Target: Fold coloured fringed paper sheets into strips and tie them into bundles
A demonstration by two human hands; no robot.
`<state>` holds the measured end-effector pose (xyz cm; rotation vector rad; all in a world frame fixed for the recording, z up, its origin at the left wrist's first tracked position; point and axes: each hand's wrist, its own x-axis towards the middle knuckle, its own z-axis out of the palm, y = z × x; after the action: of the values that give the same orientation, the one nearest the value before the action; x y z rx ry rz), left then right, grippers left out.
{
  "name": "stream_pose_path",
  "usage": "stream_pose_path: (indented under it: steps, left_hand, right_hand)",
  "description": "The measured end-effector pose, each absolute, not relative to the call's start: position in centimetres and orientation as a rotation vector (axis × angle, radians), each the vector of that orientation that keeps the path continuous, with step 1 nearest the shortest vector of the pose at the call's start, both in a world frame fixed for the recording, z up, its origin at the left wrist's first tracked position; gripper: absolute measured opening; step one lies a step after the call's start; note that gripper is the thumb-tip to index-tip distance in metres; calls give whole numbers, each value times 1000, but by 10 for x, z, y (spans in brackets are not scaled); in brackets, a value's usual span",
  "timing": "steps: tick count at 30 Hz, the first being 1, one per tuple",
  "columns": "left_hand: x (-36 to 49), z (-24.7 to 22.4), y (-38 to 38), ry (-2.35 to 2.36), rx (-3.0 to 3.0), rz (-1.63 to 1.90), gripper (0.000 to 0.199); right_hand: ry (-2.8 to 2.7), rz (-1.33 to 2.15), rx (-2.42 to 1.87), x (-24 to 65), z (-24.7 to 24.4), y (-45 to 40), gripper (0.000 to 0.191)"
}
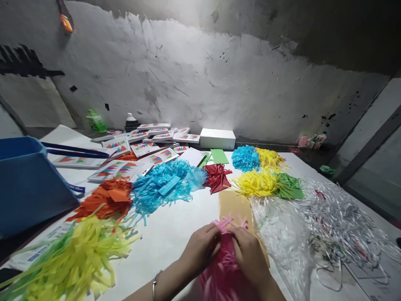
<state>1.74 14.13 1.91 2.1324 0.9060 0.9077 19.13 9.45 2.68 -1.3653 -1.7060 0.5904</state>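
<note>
A bunch of pink paper fringe [223, 267] hangs between my two hands, darker pink below and with pale pink strips sticking up at its top. My left hand [203, 243] pinches the bunch's upper left side, fingers closed. On the opposite side my right hand [249, 251] grips it, thumb and fingers pressed together near the top edge. The fingertips of both hands are partly hidden by the paper. Behind the bunch, a tan board [233, 205] lies flat on the white table [163, 242].
Blue fringe [169, 182], orange fringe [108, 198] and yellow-green fringe [78, 259] lie to the left. A dark red bunch [216, 177] and yellow fringe [257, 182] sit beyond my hands. Clear plastic [285, 234] and silvery string [341, 221] spread rightward. A blue bin [31, 188] stands far left.
</note>
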Motion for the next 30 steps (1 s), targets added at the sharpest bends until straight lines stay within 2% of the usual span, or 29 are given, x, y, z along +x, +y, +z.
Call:
stream_pose_path:
  steps: [2,4,9,14,21,26,30]
  left_hand:
    - [16,24,145,865,2199,895,30]
    - [16,30,147,799,2249,869,36]
    - [21,42,143,733,2251,864,12]
    - [23,48,138,696,2231,904,16]
    - [21,51,135,664,2180,1048,22]
    - [7,72,153,896,1770,1361,13]
    - [-12,103,195,985,1490,1431,35]
  right_hand:
    - [-1654,710,-1377,198,34,96,31]
    - [-1587,823,-1385,204,40,96,27]
    - [-1446,1071,-1309,207,41,92,23]
    - [-1354,1178,-1258,209,32,87,27]
    - [-1365,964,-1390,213,26,84,27]
    - [-1275,632,-1611,243,5,87,31]
    - [-1079,442,-1790,299,-15,68,38]
